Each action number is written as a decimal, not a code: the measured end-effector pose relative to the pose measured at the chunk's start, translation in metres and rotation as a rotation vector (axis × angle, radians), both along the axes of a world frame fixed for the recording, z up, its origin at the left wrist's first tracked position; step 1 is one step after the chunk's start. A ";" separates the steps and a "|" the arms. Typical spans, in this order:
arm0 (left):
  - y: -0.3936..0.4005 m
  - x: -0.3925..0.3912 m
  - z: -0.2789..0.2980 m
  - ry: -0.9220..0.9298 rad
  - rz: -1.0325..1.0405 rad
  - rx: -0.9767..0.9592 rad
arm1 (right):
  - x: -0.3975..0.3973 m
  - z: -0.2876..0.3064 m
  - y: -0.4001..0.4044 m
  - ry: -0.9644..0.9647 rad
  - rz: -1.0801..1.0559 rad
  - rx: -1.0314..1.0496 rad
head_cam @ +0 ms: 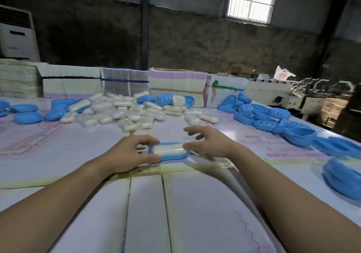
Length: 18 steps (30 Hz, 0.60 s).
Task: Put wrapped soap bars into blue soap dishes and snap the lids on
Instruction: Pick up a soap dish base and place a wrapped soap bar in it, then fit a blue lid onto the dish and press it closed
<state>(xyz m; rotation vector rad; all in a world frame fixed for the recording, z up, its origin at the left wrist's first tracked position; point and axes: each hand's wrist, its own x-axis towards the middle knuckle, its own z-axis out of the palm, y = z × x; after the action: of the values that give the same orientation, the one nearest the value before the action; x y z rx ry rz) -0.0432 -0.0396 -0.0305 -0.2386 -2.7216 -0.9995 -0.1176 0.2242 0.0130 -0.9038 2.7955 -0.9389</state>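
Head view. A blue soap dish [168,151] lies flat on the tabletop [78,147], well in from the near edge and roughly midway between the left and right edges. A wrapped soap bar [168,149] is seated lengthwise in the dish; no lid is on it. The left hand [127,153] pinches the dish's left end, thumb on the near rim and forefinger curled over the far rim. The right hand [207,141] is spread, fingers loosely fanned and holding nothing; only its thumb tip appears to touch the bar's right end.

Behind the dish, towards the far edge, lies a loose heap of wrapped bars [125,112]. Perforated lids and spare dishes [269,120] are strewn along the right edge; closed dishes [27,116] lie towards the left edge.

Handling, as a judgement: the dish looks like thin moulded plastic, light and stiff, with a smooth rim that may skid on the glossy sheet unless one end is steadied. The bar seems firm and moderately heavy, and its film wrap is probably slippery. A lid is best taken by its long edges, laid square on the rim, then pressed at both ends; a trapped fold of wrap could stop the snap closing.
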 end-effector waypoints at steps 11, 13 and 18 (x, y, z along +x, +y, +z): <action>-0.005 -0.005 -0.004 0.099 -0.016 -0.018 | 0.005 0.040 0.153 0.165 -0.690 0.835; -0.010 -0.013 -0.011 0.096 0.033 -0.058 | 0.021 0.043 0.188 0.149 -0.808 0.906; -0.033 -0.049 -0.046 0.066 0.054 -0.057 | 0.037 0.026 0.242 0.104 -0.912 0.873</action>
<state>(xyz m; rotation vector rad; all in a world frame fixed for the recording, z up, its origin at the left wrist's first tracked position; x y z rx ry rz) -0.0923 -0.0730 -0.0764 -0.2030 -2.6841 -0.8844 -0.0803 0.4666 0.0388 0.4700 3.1432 0.4055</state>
